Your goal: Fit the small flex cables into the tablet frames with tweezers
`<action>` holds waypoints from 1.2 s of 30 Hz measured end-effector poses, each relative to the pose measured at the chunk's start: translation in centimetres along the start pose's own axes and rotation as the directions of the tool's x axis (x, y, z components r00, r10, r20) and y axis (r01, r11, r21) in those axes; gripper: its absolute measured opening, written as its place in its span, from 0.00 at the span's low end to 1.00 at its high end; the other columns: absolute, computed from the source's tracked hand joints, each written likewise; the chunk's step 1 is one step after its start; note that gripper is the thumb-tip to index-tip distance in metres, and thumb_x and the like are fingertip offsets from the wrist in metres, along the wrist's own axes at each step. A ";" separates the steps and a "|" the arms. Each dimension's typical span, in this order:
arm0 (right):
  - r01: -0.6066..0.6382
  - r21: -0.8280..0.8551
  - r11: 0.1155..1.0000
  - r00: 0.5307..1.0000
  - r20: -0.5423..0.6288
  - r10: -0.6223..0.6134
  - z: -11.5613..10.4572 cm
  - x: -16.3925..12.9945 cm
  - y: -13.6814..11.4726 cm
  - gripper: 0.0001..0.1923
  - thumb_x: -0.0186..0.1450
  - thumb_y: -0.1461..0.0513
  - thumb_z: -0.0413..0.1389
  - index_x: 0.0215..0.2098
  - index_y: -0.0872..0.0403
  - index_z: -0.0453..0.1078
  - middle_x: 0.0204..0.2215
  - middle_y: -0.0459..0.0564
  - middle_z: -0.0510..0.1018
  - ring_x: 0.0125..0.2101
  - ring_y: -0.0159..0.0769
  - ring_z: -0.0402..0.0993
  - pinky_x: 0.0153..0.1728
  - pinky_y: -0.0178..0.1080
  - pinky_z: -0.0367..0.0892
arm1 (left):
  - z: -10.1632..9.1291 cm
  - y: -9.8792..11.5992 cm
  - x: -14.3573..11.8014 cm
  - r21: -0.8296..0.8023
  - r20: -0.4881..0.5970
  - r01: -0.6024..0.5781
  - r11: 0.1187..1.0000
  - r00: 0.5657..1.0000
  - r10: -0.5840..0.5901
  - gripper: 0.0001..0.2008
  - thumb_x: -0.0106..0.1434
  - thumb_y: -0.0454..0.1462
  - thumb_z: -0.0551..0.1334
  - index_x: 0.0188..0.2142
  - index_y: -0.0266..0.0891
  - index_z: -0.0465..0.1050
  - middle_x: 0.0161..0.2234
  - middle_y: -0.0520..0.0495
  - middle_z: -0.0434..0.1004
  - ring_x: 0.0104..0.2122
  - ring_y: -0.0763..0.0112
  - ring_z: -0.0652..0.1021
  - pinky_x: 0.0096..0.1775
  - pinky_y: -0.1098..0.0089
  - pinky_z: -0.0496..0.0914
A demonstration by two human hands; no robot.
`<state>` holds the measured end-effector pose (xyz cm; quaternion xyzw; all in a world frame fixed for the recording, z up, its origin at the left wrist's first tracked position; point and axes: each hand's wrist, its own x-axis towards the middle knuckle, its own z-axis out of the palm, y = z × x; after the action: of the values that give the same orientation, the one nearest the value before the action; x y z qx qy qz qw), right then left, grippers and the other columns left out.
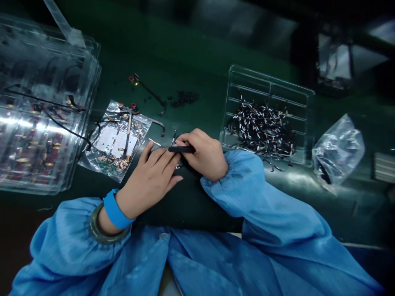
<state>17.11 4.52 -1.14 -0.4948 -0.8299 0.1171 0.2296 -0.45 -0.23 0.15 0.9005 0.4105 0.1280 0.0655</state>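
Pinched in the right hand (206, 155), black tweezers (181, 149) lie level, the grip closed around them, their tips pointing left over the left hand's fingers. Flat and open, the left hand (151, 181) presses a small part, too small to make out, onto the dark green surface (191, 61). Just left lies a clear bag of flex parts (119, 139). Farther right, a clear tray (268, 115) holds a heap of small black-and-white pieces, with a crumpled bag (338, 154) beside it. Stacked clear trays (43, 107) stand far left.

No legible text, labels, brands or numbers anywhere; all surfaces blurred or unmarked.
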 end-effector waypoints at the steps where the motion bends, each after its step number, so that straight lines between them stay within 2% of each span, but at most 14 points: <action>1: 0.036 -0.038 0.999 0.999 0.005 -0.035 -0.1 -0.2 0.0 0.12 0.68 0.61 0.48 0.37 0.55 0.74 0.30 0.49 0.76 0.31 0.32 0.72 0.28 0.33 0.63 | 0.0 0.0 0.0 -0.002 0.001 0.001 1.000 1.000 -0.001 0.20 0.68 0.39 0.53 0.53 0.28 0.69 0.52 0.37 0.72 0.50 0.53 0.70 0.58 0.45 0.59; 5: 0.216 -0.223 0.950 0.976 0.086 -0.202 -0.5 -1.1 0.0 0.16 0.67 0.63 0.45 0.47 0.58 0.72 0.30 0.51 0.75 0.29 0.34 0.70 0.25 0.36 0.59 | 0.2 -0.1 -0.1 -0.009 -0.011 -0.004 1.000 1.000 0.004 0.18 0.68 0.40 0.52 0.51 0.31 0.71 0.56 0.39 0.70 0.51 0.55 0.70 0.59 0.46 0.58; 7: 0.272 -0.285 0.919 0.959 0.156 -0.235 -0.7 -1.5 -0.1 0.19 0.66 0.64 0.45 0.51 0.61 0.70 0.29 0.52 0.74 0.28 0.35 0.69 0.24 0.37 0.57 | 0.3 -0.1 -0.1 -0.014 -0.011 -0.002 1.000 1.000 0.002 0.18 0.68 0.40 0.52 0.52 0.32 0.70 0.55 0.40 0.70 0.51 0.56 0.70 0.59 0.46 0.58; 10: 0.272 -0.338 0.901 0.951 0.235 -0.199 -1.0 -1.5 -0.5 0.21 0.66 0.64 0.45 0.53 0.63 0.69 0.29 0.53 0.74 0.28 0.36 0.69 0.23 0.37 0.56 | 0.3 -0.2 -0.1 -0.023 -0.013 -0.007 1.000 1.000 0.006 0.18 0.68 0.39 0.53 0.52 0.33 0.70 0.55 0.40 0.70 0.51 0.56 0.70 0.59 0.46 0.58; 14: 0.218 -0.346 0.913 0.948 0.299 -0.113 -1.5 -0.9 -1.2 0.21 0.65 0.63 0.47 0.54 0.60 0.70 0.33 0.54 0.76 0.30 0.36 0.71 0.23 0.37 0.56 | 0.4 -0.3 -0.1 -0.015 -0.025 -0.008 1.000 1.000 0.008 0.18 0.67 0.38 0.53 0.53 0.31 0.70 0.55 0.39 0.70 0.50 0.56 0.70 0.59 0.46 0.58; 20: 0.129 -0.322 0.938 0.899 0.438 0.027 -2.5 -0.2 -2.1 0.23 0.65 0.63 0.48 0.57 0.59 0.67 0.36 0.56 0.77 0.30 0.38 0.73 0.23 0.37 0.57 | 0.4 -0.3 -0.2 -0.033 -0.022 -0.008 0.999 1.000 0.007 0.17 0.67 0.38 0.54 0.52 0.33 0.70 0.54 0.38 0.71 0.51 0.56 0.70 0.59 0.46 0.58; 23: 0.032 -0.194 0.980 0.916 0.399 0.049 -3.2 0.8 -1.3 0.20 0.65 0.62 0.50 0.54 0.54 0.70 0.39 0.53 0.78 0.35 0.39 0.75 0.30 0.37 0.64 | 0.2 -0.4 -0.2 -0.026 -0.024 -0.016 1.000 1.000 0.016 0.17 0.68 0.38 0.53 0.51 0.32 0.70 0.54 0.37 0.70 0.51 0.55 0.70 0.58 0.46 0.59; 26: -0.134 -0.072 0.988 0.968 0.202 0.146 -3.3 2.7 0.6 0.15 0.65 0.64 0.49 0.47 0.53 0.73 0.41 0.50 0.78 0.41 0.39 0.74 0.41 0.39 0.66 | -0.1 -0.6 -0.2 -0.043 -0.046 -0.033 0.999 0.998 0.031 0.17 0.68 0.37 0.53 0.52 0.30 0.68 0.55 0.36 0.69 0.52 0.55 0.70 0.57 0.46 0.61; 28: -0.235 -0.069 0.970 0.967 0.083 0.240 -2.9 4.2 2.0 0.12 0.65 0.64 0.50 0.43 0.53 0.73 0.40 0.51 0.78 0.41 0.41 0.73 0.44 0.43 0.65 | -0.4 -0.7 -0.2 -0.076 -0.080 -0.040 0.996 0.996 0.034 0.15 0.67 0.36 0.54 0.51 0.30 0.68 0.54 0.35 0.69 0.52 0.56 0.71 0.57 0.47 0.62; 29: -0.266 -0.082 0.960 0.961 0.060 0.272 -2.5 4.9 2.5 0.11 0.65 0.63 0.50 0.43 0.53 0.72 0.39 0.51 0.77 0.41 0.42 0.73 0.45 0.44 0.65 | -0.5 -0.7 -0.2 -0.092 -0.097 -0.041 0.995 0.995 0.032 0.14 0.67 0.36 0.54 0.50 0.30 0.68 0.53 0.35 0.70 0.51 0.56 0.71 0.56 0.47 0.63; 32: -0.310 -0.132 0.941 0.943 0.080 0.322 -1.5 6.7 3.5 0.10 0.65 0.62 0.52 0.43 0.54 0.71 0.40 0.53 0.75 0.42 0.45 0.71 0.47 0.48 0.64 | -0.9 -0.8 -0.4 -0.119 -0.138 -0.055 0.991 0.990 0.038 0.11 0.66 0.34 0.55 0.46 0.30 0.69 0.46 0.37 0.74 0.48 0.59 0.73 0.55 0.47 0.64; 36: -0.346 -0.212 0.914 0.921 0.107 0.374 -0.9 7.5 3.4 0.10 0.66 0.62 0.50 0.43 0.56 0.69 0.42 0.56 0.74 0.44 0.48 0.70 0.48 0.51 0.64 | -1.0 -1.0 -0.9 -0.118 -0.136 -0.084 0.990 0.988 0.067 0.09 0.66 0.33 0.55 0.44 0.33 0.70 0.42 0.41 0.76 0.44 0.62 0.75 0.54 0.49 0.65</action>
<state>17.09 12.72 0.19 -0.6492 -0.7460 0.1139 0.0953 -2.02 -0.26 0.75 0.8992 0.3708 0.2145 0.0887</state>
